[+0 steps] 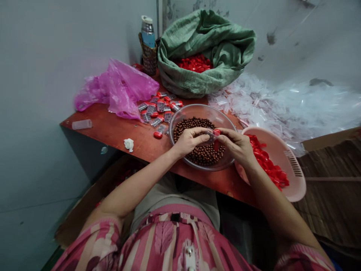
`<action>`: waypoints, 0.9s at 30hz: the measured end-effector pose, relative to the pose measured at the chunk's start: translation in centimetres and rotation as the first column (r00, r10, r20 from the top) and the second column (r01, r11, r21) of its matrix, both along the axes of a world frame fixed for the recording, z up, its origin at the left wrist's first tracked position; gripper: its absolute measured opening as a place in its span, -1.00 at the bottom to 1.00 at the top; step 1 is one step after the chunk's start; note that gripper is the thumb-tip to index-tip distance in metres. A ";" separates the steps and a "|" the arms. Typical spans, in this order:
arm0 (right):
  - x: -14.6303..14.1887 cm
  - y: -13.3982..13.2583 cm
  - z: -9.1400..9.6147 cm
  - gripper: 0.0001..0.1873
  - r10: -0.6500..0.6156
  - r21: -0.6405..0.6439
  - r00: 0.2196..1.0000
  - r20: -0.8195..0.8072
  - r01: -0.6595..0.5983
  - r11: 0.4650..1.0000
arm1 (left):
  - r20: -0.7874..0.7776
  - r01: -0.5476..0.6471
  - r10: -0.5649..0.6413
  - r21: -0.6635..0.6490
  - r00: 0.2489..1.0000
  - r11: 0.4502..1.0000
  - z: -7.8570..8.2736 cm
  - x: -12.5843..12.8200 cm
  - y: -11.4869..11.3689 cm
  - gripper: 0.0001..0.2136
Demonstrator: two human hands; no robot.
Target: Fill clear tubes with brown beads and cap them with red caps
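Observation:
Over a clear bowl (pixel 180 113) of small brown balls (pixel 194 124), my two hands meet fingertip to fingertip. My left hand (pixel 192 141) pinches a small clear plastic container (pixel 211 136). At its right end, my right hand (pixel 237 143) has thumb and fingers closed on a red cap (pixel 216 132). Whether the cap is fully seated on the container I cannot tell, as the fingers cover part of it. Beside the bowl on the left lie several filled clear containers with red caps (pixel 160 105).
A pink basket (pixel 293 184) of red caps (pixel 267 162) stands at the right. Clear empty containers (pixel 262 101) are heaped behind it. At the back are a green sack (pixel 180 81) and a bottle (pixel 148 34); a pink plastic bag (pixel 121 86) lies left.

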State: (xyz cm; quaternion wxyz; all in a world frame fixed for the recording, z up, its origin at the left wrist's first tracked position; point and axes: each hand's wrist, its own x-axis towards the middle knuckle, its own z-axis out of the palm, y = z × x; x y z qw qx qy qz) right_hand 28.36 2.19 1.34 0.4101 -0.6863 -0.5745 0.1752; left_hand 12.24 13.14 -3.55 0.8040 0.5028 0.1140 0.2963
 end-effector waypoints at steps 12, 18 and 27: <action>-0.1 0.4 1.5 -0.83 0.132 0.111 0.787 0.603 -0.247 0.963 | -0.115 -0.197 0.312 0.563 0.943 0.803 0.0 -0.3 -0.5 -0.79; -0.7 -0.7 1.2 -0.86 0.141 0.083 0.663 0.735 -0.295 0.952 | -0.023 -0.255 0.395 0.729 0.918 0.635 -0.3 -0.7 -1.0 -0.81; -0.8 -0.2 0.3 -0.78 0.125 0.112 0.792 0.597 -0.237 0.965 | -0.096 -0.167 0.277 0.597 0.956 0.784 -0.5 -0.6 -0.7 -0.80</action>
